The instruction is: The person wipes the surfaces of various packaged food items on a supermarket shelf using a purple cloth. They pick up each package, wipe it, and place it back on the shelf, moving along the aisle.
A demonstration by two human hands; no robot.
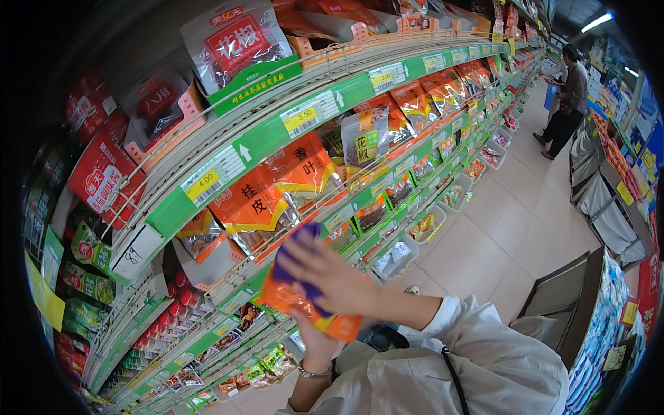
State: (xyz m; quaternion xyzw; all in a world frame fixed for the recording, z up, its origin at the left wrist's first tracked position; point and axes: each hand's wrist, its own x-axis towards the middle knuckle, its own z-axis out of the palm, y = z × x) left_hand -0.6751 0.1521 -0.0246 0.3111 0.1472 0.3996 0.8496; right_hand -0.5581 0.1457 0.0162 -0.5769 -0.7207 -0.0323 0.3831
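An orange packet with a yellow band (285,296) is held up in front of the spice shelves. My left hand (316,334), with a bracelet at the wrist, grips it from below. Over the packet's face lies a purple cloth (294,258), pressed there by my right hand (332,272), which is slightly blurred. The fingers of my right hand cover part of both cloth and packet. Just behind, similar orange spice packets (251,199) stand on the wire-fronted shelf.
Shelves with green price rails (270,129) run from lower left to upper right. Clear plastic bins (397,257) sit low along them. Across the tiled aisle (482,233) are display boxes (563,295) of blue-and-white packets. Two people (568,98) stand farther down the aisle.
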